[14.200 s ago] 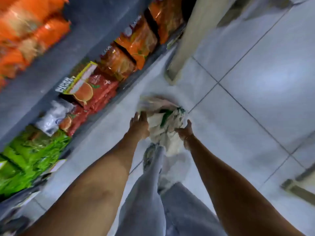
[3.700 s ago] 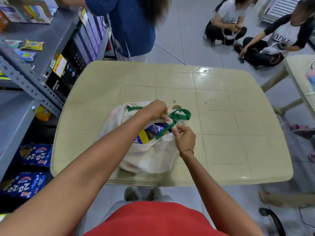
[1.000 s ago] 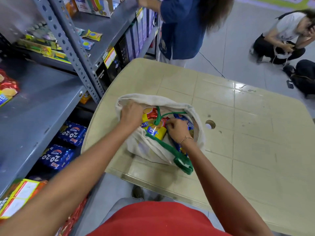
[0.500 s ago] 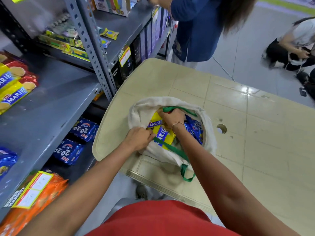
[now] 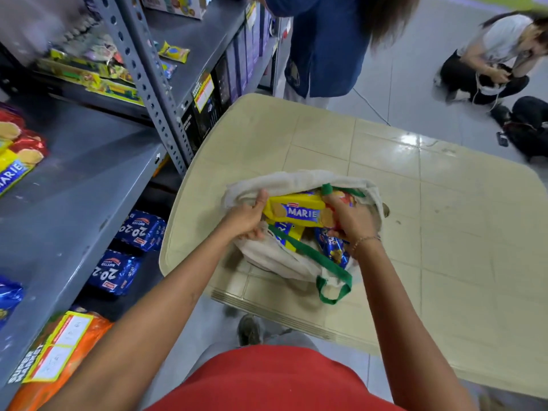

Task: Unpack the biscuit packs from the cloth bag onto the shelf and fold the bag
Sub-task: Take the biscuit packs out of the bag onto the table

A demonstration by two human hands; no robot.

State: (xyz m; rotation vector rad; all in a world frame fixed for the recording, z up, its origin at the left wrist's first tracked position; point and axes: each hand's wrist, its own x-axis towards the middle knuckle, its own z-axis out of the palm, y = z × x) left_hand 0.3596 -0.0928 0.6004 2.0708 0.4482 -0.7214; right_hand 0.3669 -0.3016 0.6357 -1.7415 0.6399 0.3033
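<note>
The cloth bag (image 5: pixel 284 185) sits open on the pale tiled surface (image 5: pixel 444 232), its green handle (image 5: pixel 329 280) draped over the near edge. Both hands hold a yellow Marie biscuit pack (image 5: pixel 296 213) level above the bag's mouth: the left hand (image 5: pixel 246 218) grips its left end, the right hand (image 5: pixel 350 221) its right end. More packs, yellow and blue (image 5: pixel 332 247), lie inside the bag. To the left stands a grey shelf (image 5: pixel 74 188) with a Marie pack (image 5: pixel 13 170) at its far edge and blue 20-20 packs (image 5: pixel 142 229) on the level below.

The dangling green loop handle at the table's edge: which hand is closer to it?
Right. The right hand grips the Marie pack above the green loop handle; the left hand holds the pack's other end, farther away over the cloth bag.
</note>
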